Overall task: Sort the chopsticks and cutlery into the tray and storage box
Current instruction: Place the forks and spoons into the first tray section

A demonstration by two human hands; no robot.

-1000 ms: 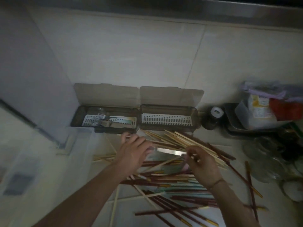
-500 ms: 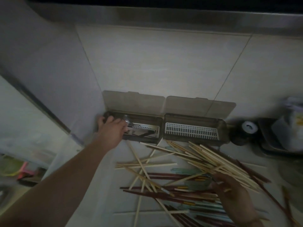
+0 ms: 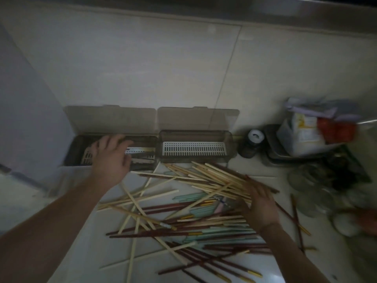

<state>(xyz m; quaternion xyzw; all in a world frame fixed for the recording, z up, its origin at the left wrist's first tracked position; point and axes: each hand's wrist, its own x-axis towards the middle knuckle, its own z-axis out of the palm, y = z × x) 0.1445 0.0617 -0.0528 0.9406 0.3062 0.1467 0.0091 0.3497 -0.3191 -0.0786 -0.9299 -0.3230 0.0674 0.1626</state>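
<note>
On the dim tiled bench (image 3: 85, 231), the left hand (image 3: 110, 158) hovers spread and empty over the left storage box (image 3: 77, 152) while the right hand (image 3: 261, 205) lies flat-fingered, gripping nothing, on scattered chopsticks (image 3: 204, 178).

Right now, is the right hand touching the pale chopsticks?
Touching: the head view shows the right hand resting its fingers on the pale chopsticks.

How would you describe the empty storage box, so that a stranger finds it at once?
Look at the tiled wall behind the counter: two brown boxes with raised lids stand side by side against it. The right box shows a bare white slotted insert, while the left box lies under the left hand.
</note>
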